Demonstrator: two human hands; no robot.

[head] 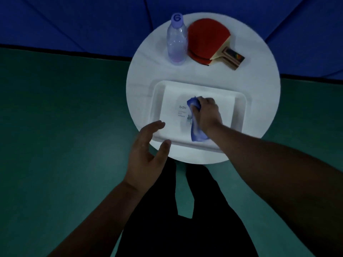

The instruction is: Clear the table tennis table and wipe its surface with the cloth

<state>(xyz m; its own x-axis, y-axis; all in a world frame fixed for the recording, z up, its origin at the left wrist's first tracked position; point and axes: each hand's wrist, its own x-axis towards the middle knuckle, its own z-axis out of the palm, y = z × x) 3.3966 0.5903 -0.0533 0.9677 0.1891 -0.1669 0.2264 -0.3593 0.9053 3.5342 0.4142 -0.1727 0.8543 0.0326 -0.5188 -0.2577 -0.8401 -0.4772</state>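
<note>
My right hand (207, 113) grips a blue cloth (195, 132) inside a white rectangular tray (239, 108) that stands on a round white side table (141, 89). The cloth hangs down from my fist toward the tray's near rim. My left hand (146, 153) hovers open by the tray's near left corner, fingers spread, holding nothing. At the back of the round table stand a clear plastic bottle (177, 41) with a purple cap and red table tennis paddles (209, 42), stacked, with their wooden handles pointing right.
A printed label reading "bdo" (181, 113) lies on the tray's floor. A blue panelled barrier (74, 21) runs across the back. The green floor (55, 127) surrounds the round table. My dark trouser legs (157, 210) are below it.
</note>
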